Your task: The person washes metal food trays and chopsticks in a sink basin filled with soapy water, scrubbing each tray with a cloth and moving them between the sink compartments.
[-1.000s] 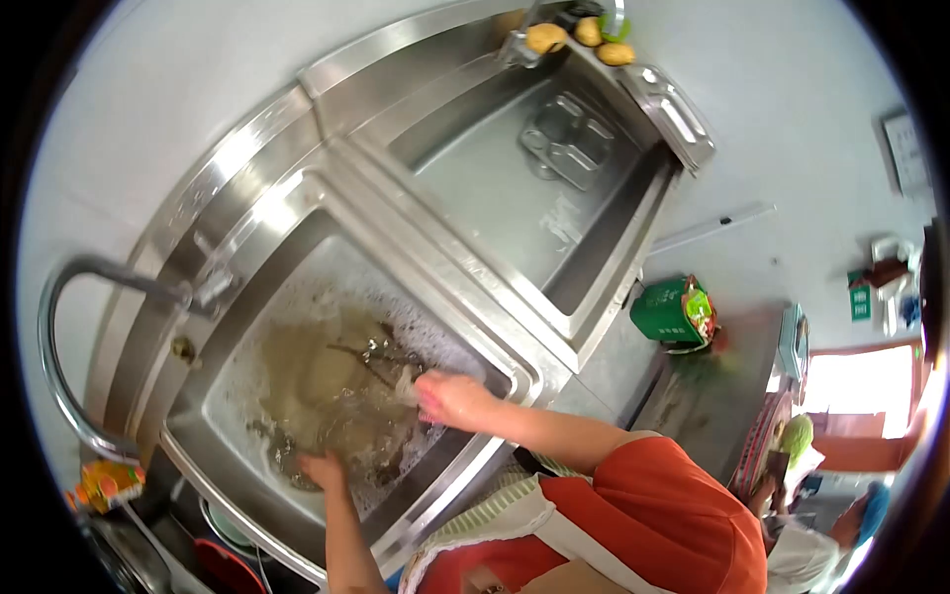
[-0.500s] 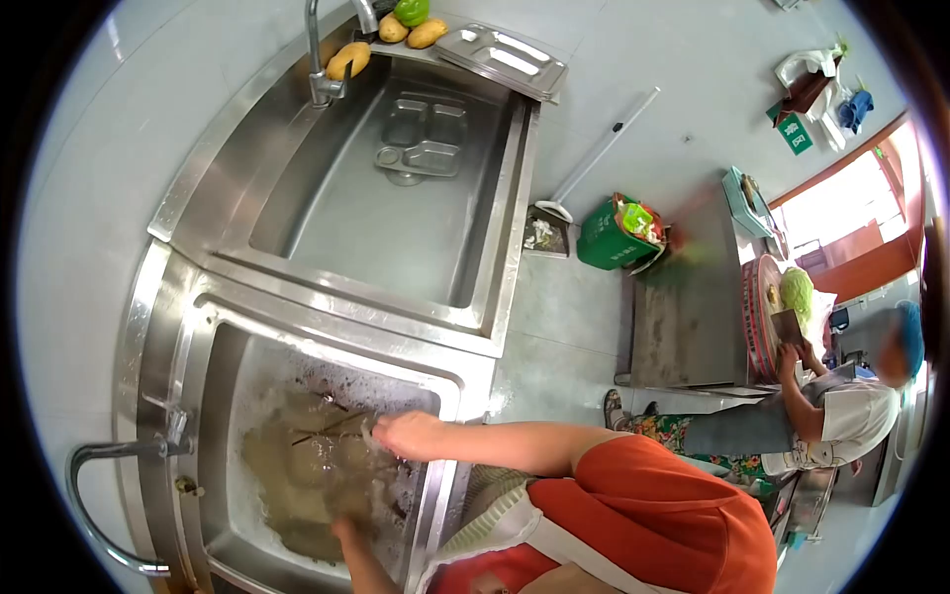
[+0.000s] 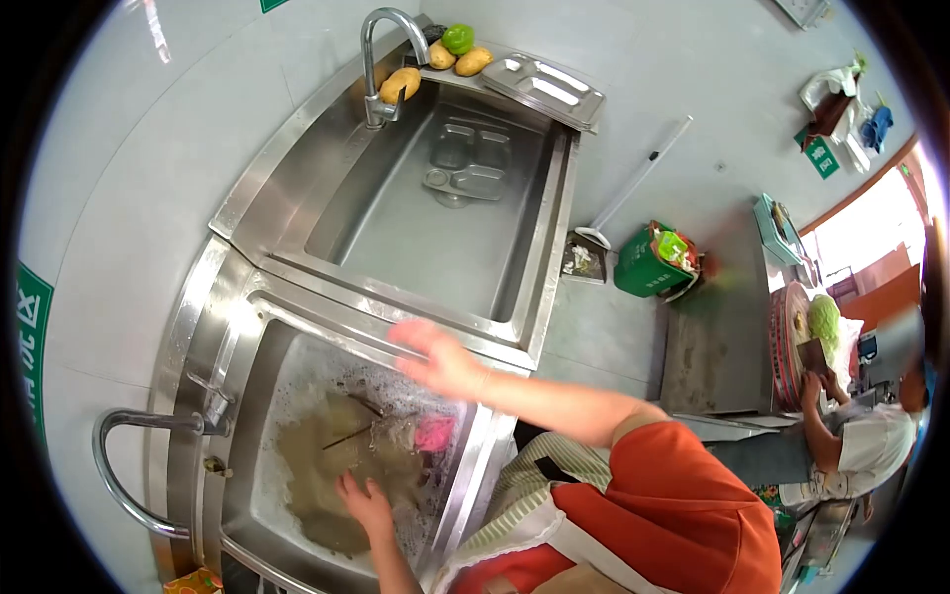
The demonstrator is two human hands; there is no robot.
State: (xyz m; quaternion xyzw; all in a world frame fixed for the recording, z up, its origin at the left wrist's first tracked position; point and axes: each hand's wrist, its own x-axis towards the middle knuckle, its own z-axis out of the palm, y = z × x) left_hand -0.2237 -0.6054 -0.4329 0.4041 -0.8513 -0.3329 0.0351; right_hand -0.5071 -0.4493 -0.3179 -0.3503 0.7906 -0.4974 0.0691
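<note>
My left hand [image 3: 366, 503] hovers at the surface of the brown, murky water in the near sink [image 3: 259, 391], fingers apart and holding nothing. Raised over the divider between the two sinks, my right hand [image 3: 440, 362] is blurred, with its fingers stretched out and nothing in them. A bright pink piece [image 3: 433, 433], cloth or sponge I cannot tell, lies in the suds below my right hand. Thin dark sticks [image 3: 346, 437] poke out of the water. The cloudy water hides whatever lies beneath.
The far sink holds water and a compartment tray [image 3: 470, 163]. Metal trays [image 3: 544, 89], potatoes [image 3: 474, 61] and a green pepper [image 3: 458, 39] sit on its rim. Faucets [image 3: 148, 421] stand along the wall side. A green bin [image 3: 641, 265] and a co-worker [image 3: 871, 445] at a chopping block [image 3: 789, 342] are to the right.
My right hand has lifted up out of the near sink and opened, and the pink piece now shows in the suds. My left hand has risen from the water. The view has shifted.
</note>
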